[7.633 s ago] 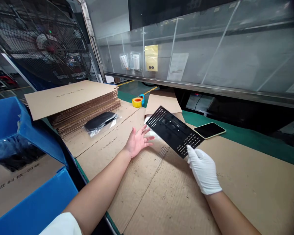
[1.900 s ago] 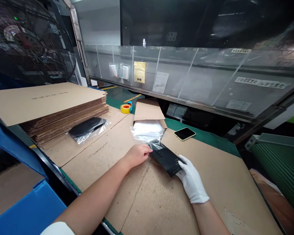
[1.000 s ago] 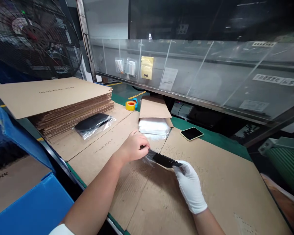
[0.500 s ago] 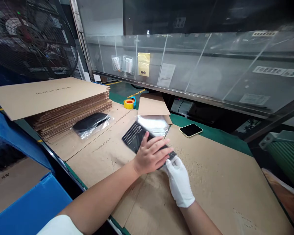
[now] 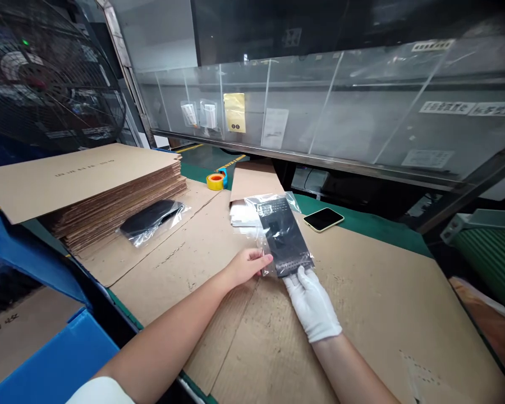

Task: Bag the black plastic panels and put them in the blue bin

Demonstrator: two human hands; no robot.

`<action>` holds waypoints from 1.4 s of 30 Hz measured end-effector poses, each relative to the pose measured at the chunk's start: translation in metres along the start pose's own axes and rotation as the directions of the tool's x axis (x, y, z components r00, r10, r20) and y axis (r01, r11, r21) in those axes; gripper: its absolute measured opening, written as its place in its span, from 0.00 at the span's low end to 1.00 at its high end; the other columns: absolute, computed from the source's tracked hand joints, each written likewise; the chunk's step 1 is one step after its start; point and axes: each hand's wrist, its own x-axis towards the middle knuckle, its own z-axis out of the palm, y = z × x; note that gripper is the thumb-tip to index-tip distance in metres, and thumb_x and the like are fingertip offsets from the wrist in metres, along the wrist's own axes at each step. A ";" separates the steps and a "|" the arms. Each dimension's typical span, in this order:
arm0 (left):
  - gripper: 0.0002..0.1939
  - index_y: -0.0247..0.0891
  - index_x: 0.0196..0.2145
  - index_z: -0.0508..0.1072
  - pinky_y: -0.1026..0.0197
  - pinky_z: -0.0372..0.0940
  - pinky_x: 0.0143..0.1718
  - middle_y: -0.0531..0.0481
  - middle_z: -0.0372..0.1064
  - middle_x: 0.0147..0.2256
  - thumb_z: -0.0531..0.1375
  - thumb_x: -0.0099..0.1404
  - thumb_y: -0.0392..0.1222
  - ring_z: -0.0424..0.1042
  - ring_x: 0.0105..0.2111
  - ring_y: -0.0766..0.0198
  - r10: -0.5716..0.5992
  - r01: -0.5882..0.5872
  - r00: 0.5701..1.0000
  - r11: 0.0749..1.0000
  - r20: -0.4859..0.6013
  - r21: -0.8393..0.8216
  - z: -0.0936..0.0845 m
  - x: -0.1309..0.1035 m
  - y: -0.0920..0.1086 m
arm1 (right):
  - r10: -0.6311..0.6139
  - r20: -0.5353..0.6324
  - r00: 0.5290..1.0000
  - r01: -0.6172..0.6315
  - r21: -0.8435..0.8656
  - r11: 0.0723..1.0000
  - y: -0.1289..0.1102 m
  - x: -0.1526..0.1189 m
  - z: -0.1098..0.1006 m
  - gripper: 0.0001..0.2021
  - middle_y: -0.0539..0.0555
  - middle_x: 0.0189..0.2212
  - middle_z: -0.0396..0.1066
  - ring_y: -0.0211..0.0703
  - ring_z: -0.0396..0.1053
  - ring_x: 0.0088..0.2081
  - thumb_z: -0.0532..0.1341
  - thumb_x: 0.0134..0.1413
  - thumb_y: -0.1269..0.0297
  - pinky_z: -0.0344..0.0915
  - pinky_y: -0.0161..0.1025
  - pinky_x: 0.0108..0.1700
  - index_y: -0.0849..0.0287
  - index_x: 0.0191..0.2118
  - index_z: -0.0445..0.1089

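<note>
A flat black panel (image 5: 283, 233) in a clear plastic bag (image 5: 293, 201) is held up over the cardboard-covered table (image 5: 362, 314). My bare left hand (image 5: 247, 266) pinches the left edge of the bag near its lower corner. My right hand (image 5: 313, 306), in a white glove, grips the near end of the bagged panel, thumb on top and fingers partly hidden beneath. Behind the panel, white bagged items (image 5: 244, 215) stick out of an open cardboard box (image 5: 256, 178).
A stack of flat cardboard (image 5: 122, 196) stands at the left, with a bagged black piece (image 5: 151, 219) beside it. A yellow tape roll (image 5: 215, 181) lies at the back, a phone (image 5: 324, 219) right of the box. A blue bin (image 5: 59, 359) borders the table's left side.
The panel has turned to point away from me, and its bag now shows spread around it. My left hand has moved from on top of the panel to the bag's left edge.
</note>
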 end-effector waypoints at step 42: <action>0.19 0.32 0.22 0.71 0.67 0.47 0.14 0.51 0.66 0.19 0.60 0.61 0.50 0.59 0.14 0.73 0.083 -0.108 0.992 0.941 -0.090 -0.320 0.037 -0.138 0.157 | -0.337 0.546 0.767 0.613 -0.779 0.134 -0.105 -0.101 0.103 0.08 0.53 0.40 0.74 0.39 0.71 0.38 0.65 0.50 0.63 0.71 0.35 0.36 0.61 0.36 0.74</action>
